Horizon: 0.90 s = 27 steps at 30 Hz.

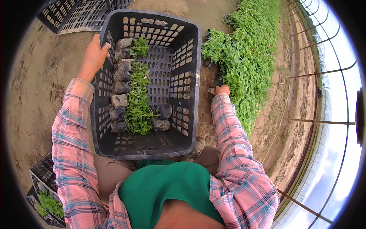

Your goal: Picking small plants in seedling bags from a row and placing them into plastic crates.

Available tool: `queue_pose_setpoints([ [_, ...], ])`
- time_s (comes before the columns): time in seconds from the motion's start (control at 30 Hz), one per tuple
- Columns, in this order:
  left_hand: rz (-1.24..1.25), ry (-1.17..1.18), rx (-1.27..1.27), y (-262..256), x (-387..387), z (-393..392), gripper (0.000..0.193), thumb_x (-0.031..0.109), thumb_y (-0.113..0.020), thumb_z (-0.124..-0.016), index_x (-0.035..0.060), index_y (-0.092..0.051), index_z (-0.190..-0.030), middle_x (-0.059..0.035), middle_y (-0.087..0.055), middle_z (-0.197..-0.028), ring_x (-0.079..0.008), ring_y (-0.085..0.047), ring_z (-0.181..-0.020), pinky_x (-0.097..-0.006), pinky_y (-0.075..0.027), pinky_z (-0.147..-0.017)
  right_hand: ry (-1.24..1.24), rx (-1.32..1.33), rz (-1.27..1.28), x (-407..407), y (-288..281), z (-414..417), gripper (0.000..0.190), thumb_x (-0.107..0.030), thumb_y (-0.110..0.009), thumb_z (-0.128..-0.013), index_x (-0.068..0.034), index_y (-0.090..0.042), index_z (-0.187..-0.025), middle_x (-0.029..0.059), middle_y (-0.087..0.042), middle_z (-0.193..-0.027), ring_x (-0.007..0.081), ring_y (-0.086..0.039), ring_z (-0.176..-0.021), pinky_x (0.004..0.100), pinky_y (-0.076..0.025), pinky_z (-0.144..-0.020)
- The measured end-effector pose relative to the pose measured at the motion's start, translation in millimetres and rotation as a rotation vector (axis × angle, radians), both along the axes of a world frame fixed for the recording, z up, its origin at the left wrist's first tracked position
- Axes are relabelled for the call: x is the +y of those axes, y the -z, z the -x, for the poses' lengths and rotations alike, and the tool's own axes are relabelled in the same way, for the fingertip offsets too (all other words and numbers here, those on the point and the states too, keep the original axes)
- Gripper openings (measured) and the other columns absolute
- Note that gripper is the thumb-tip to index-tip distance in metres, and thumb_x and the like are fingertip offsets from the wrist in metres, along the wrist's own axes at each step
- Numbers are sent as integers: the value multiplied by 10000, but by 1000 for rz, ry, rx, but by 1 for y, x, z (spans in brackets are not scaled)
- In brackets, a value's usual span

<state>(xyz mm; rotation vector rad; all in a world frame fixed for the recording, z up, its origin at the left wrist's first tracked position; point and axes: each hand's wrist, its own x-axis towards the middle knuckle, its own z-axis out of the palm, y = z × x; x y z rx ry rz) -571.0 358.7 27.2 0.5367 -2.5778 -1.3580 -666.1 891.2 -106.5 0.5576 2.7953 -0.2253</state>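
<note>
A black plastic crate (198, 86) with slotted walls stands tilted in front of me. My left hand (95, 54) grips its left rim. Inside, several bagged seedlings (121, 75) lie on their sides in a row along the left wall, leaves pointing inward. A few more dark soil bags (162, 125) lie at the near right of the crate. To the right of the crate, my right hand (222, 90) is at the edge of a dense bed of leafy green plants (248, 57), its fingers closed around a dark plant bag (211, 94) low by the soil.
Another black crate (83, 17) stands at the upper left. At the lower left are stacked crates (43, 171) with green seedlings (51, 203) in them. Bare soil (37, 86) stretches along the left. Metal hoop framing (314, 121) runs along the right.
</note>
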Motion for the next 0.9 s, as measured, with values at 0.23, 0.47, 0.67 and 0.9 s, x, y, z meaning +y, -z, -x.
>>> queue_pose_setpoints([
  [0.23, 212, -44, -30, 8, -4, 1, 252, 103, -549, -860, -5, -471, -1073, -81, -634, -730, -178, -594, -610, -332, -471, -564, -530, 345, 859, -96, -179, 40, 107, -27, -578, -877, 47, -557, -952, 106, -633, -697, 132, -629, -545, 262, -518, -473],
  [0.47, 294, -42, 10, 7, -1, -1, 363, 176, -573, -849, -33, -460, -1124, -270, -622, -959, -424, -597, -925, -477, -473, -809, -1727, 427, 43, -240, -241, 1, 239, 10, -553, -724, -41, -567, -957, 169, -604, -855, 365, -611, -817, 426, -503, -684],
  [0.67, 342, -90, -38, 8, -2, 3, 344, 164, -570, -843, -44, -469, -1098, -284, -611, -974, -432, -590, -936, -483, -468, -823, -2037, -502, -611, -287, -92, -62, 226, -94, -632, -757, -107, -668, -979, 71, -669, -910, 274, -658, -846, 386, -536, -707],
  [0.9, 224, -71, -6, 17, -4, 4, 313, 141, -559, -845, -50, -469, -1075, -292, -606, -976, -437, -584, -943, -486, -465, -827, -1753, -655, -215, -275, -56, -76, 347, -29, -586, -765, -101, -613, -1103, 140, -662, -961, 320, -632, -945, 414, -512, -785],
])
